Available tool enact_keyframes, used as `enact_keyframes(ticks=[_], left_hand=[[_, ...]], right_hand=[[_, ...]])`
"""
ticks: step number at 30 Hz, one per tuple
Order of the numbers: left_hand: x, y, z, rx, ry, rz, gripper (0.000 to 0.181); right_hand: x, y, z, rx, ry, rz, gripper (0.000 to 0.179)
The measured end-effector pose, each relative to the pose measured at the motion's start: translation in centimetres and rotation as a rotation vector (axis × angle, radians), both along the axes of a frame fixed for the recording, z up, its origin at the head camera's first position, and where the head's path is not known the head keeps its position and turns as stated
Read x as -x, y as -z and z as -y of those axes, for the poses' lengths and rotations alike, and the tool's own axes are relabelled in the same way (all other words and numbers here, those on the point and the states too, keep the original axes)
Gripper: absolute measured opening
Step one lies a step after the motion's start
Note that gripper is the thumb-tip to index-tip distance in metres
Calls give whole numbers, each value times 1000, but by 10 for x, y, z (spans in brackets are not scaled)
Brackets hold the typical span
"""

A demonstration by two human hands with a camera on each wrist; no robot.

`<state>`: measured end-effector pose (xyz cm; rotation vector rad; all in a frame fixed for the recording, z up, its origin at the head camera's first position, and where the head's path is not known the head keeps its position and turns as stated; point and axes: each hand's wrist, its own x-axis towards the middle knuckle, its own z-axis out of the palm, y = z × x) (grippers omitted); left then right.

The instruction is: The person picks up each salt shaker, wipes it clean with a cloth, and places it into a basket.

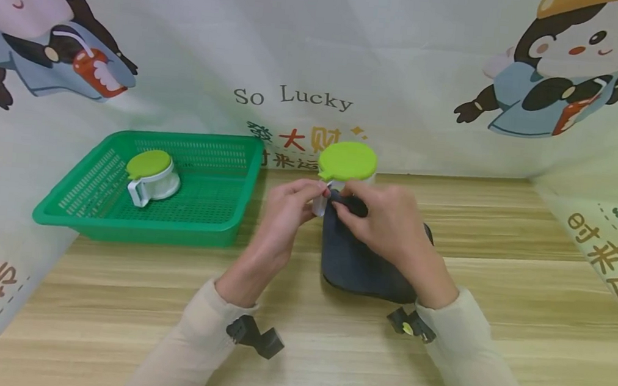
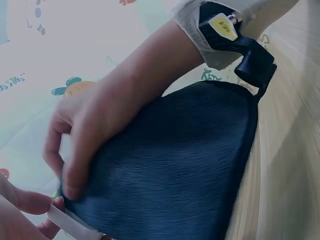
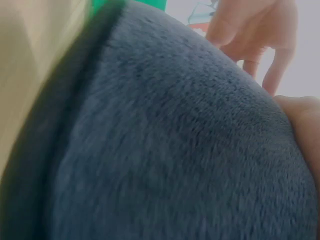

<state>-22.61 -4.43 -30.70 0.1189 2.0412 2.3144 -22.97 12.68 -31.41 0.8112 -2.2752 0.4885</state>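
A white jar with a lime-green lid [image 1: 348, 160] stands at the back middle of the table, partly behind the hands. My left hand [image 1: 283, 215] pinches its white handle [image 2: 75, 223] between thumb and fingers. A dark blue-grey cloth [image 1: 360, 265] with a bound edge hangs from my right hand [image 1: 386, 221], whose thumb and fingers grip it close to the handle. In the left wrist view, the cloth [image 2: 165, 165] spreads below the right hand [image 2: 95, 125]. It fills most of the right wrist view, with the left hand [image 3: 262, 30] beyond its edge.
At the left, a green plastic basket [image 1: 146, 228] holds a second white jar with a lime-green lid [image 1: 151, 166]. A printed cloth backdrop [image 1: 420, 117] rises behind the wood-grain table [image 1: 510, 284] and along both sides.
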Motion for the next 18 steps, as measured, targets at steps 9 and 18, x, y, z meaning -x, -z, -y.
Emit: enact_keyframes(ticks=[9,18], left_hand=[[0,2,-1,12,12,31,23],[0,0,3,-33,9,41,22]], right_hand=[[-3,-5,0,25,16,-10,15],[3,2,0,-119,-1,79,17]])
